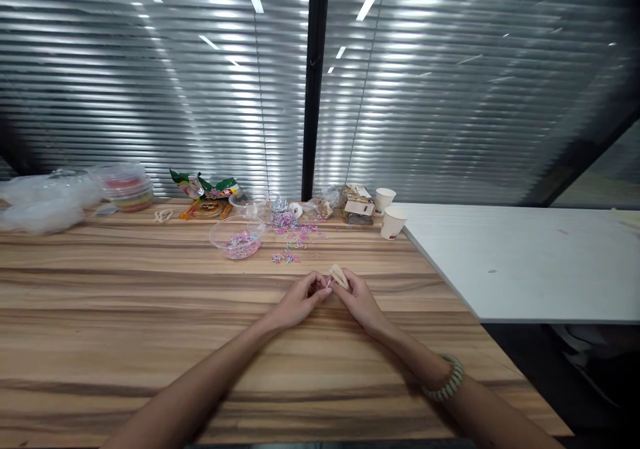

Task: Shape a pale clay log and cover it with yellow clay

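Over the wooden table (200, 342), both hands meet near the middle of the view. My left hand (304, 297) is closed, its thumb and fingertips pinching a small pinkish piece (329, 282) that reaches across to the other hand. Between the fingers of my right hand (359, 301) is a beige, cloth-like strip (339, 276), which sticks up above the fingertips. Just beyond the hands lie small pink, white and blue pieces (289, 257) in loose clusters. A clear round bowl (215, 237) with more such pieces stands to the left of them.
Two paper cups (393, 222) stand at the back right, beside a crumpled brown package (358, 202). Green snack bags (220, 188), stacked containers (127, 189) and clear plastic bags (47, 199) line the back left. A white table (540, 262) adjoins at the right.
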Motion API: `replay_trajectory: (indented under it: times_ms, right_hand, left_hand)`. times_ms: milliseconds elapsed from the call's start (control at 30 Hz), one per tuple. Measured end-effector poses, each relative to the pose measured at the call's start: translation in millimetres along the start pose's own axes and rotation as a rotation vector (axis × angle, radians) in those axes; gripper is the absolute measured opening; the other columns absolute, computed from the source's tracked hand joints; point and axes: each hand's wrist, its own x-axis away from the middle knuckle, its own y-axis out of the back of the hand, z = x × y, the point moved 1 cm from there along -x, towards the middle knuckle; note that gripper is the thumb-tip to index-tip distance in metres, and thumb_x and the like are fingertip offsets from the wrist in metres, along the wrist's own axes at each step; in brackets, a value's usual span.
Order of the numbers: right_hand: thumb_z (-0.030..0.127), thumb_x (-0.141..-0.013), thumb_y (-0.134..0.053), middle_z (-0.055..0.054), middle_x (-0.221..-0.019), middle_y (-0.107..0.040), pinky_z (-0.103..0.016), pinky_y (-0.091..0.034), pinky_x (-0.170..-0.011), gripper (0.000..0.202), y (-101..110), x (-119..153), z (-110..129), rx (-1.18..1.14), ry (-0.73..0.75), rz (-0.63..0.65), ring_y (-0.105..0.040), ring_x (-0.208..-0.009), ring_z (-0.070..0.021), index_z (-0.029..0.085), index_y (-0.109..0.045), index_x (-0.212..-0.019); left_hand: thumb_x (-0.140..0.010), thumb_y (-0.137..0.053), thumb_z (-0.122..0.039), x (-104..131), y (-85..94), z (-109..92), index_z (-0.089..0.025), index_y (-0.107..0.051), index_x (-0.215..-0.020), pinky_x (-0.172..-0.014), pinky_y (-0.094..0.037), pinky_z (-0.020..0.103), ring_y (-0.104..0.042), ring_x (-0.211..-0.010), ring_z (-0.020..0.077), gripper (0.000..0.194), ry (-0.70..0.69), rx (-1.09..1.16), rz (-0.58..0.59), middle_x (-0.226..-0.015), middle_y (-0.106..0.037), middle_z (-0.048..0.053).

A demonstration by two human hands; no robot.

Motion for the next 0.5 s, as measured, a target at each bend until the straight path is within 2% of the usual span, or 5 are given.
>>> replay_trajectory:
  times_ms: [167, 300, 433, 500]
  right_hand:
    - [0.032, -0.076, -0.050, 0.000, -0.071, -0.053, -0.025, -0.038, -0.065, 0.016, 1, -1, -4, 0.039, -0.014, -0.030, -0.047, -0.068, -0.0143, 0.016, -0.053, -0.077]
    - [0.032, -0.076, -0.049, 0.000, -0.070, -0.054, -0.024, -0.037, -0.064, 0.017, 3, -3, -7, 0.111, -0.008, -0.039, -0.047, -0.066, -0.0143, 0.015, -0.055, -0.076]
    - [0.032, -0.076, -0.049, -0.001, -0.070, -0.055, -0.024, -0.037, -0.063, 0.018, 7, -6, -9, 0.189, -0.023, -0.111, -0.047, -0.065, -0.0144, 0.015, -0.055, -0.075]
    - [0.033, -0.076, -0.048, -0.001, -0.069, -0.055, -0.024, -0.037, -0.062, 0.019, 10, -7, -10, 0.224, -0.030, -0.163, -0.047, -0.064, -0.0145, 0.015, -0.054, -0.073]
  left_hand:
    - [-0.081, -0.045, -0.032, -1, 1.2, -3, -0.015, -0.050, -0.078, -0.063, -0.034, 0.022, -0.042, -0.069, 0.0113, 0.017, -0.023, -0.048, -0.040, -0.074, -0.049, 0.001]
    - [-0.079, -0.049, -0.033, -1, 2.5, -9, -0.015, -0.053, -0.077, -0.066, -0.035, 0.023, -0.044, -0.071, 0.0120, 0.018, -0.069, -0.058, -0.075, -0.077, -0.049, 0.001]
    - [-0.076, -0.053, -0.034, 0, 3.5, -19, -0.015, -0.056, -0.073, -0.073, -0.036, 0.024, -0.046, -0.082, 0.0140, 0.019, -0.089, 0.023, -0.050, -0.088, -0.049, 0.004]
    - [-0.075, -0.054, -0.035, -1, 3.3, -21, -0.015, -0.056, -0.070, -0.073, -0.036, 0.024, -0.047, -0.081, 0.0137, 0.020, -0.049, 0.093, -0.009, -0.086, -0.051, 0.003]
